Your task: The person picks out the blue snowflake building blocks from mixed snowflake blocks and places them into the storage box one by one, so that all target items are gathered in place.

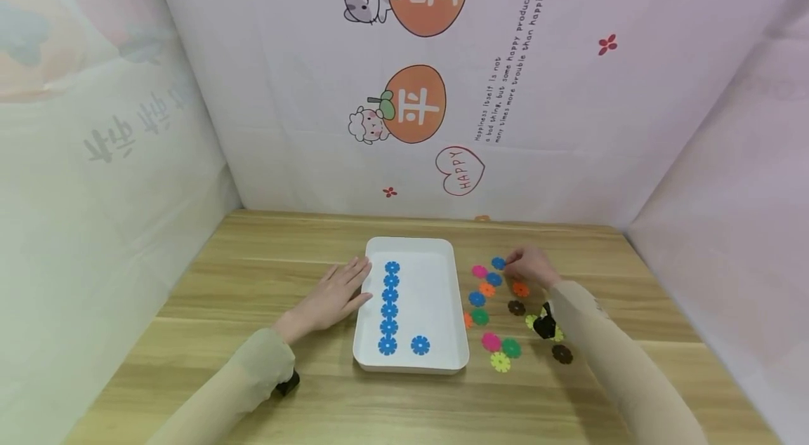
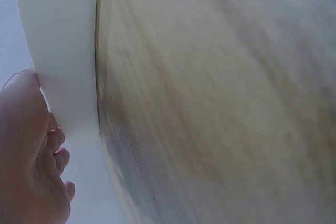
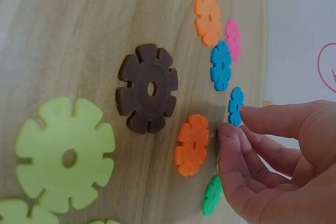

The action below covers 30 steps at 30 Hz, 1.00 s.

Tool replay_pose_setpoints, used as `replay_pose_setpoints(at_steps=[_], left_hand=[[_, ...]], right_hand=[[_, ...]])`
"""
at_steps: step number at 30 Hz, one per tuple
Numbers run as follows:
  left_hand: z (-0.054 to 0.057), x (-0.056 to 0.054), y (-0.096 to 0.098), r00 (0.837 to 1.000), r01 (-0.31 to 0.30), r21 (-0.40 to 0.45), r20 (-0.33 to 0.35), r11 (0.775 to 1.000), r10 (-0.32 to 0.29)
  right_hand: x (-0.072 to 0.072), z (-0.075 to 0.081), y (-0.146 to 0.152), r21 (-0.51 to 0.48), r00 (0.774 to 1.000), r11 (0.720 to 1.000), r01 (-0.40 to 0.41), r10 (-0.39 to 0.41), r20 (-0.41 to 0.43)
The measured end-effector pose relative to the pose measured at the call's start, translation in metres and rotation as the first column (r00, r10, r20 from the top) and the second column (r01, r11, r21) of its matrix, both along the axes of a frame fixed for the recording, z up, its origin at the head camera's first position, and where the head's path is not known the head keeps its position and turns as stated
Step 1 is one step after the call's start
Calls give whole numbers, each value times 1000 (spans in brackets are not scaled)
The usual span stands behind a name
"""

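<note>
My left hand (image 1: 341, 292) rests at the left rim of a white tray (image 1: 430, 366), with straight fingers over the edge and the thumb apart. In the left wrist view that hand (image 2: 31, 156) lies against the tray's outer wall (image 2: 63, 51). Inside the tray, several blue snowflake discs (image 1: 389, 310) form a column on the left, and one blue disc (image 1: 420, 345) lies apart at the lower right. Right of the tray, my right hand (image 1: 533, 265) pinches the edge of a blue snowflake disc (image 3: 236, 107) between thumb and fingertips, close over the table.
Loose snowflake discs lie right of the tray: pink (image 1: 491, 342), green (image 1: 511, 348), yellow (image 1: 501, 362), orange (image 1: 520, 289), brown (image 1: 516, 308) and more blue (image 1: 477, 299). Printed cloth walls (image 1: 303, 150) enclose the wooden table (image 1: 215, 311) at the back and both sides.
</note>
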<state>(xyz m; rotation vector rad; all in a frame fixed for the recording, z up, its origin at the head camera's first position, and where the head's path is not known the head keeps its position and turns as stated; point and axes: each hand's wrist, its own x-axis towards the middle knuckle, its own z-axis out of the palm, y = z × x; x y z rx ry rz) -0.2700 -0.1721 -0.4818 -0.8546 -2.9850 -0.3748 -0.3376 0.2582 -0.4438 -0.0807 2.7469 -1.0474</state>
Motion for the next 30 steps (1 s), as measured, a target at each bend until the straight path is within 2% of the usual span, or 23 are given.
replay_pose_setpoints(at_steps=[11,19,26,30], left_hand=[[-2,-1,0,1000,3,5,-14,1000,-3],[-2,0,0,1000,2,-6,-13,1000,-2],[0,1,0,1000,5,8,-14,1000,-5],[0,0,0,1000,2,5,-12,1000,-2]], right_hand=[[-12,-9,-3,34,999,998,52,-52,5],[-17,-15,-3,73,998,995,65,-64,-23],[-16,-11,1,15,999,1000,22,-22,-35],[-14,-9,1,-27,999,999,28,-29,-20]])
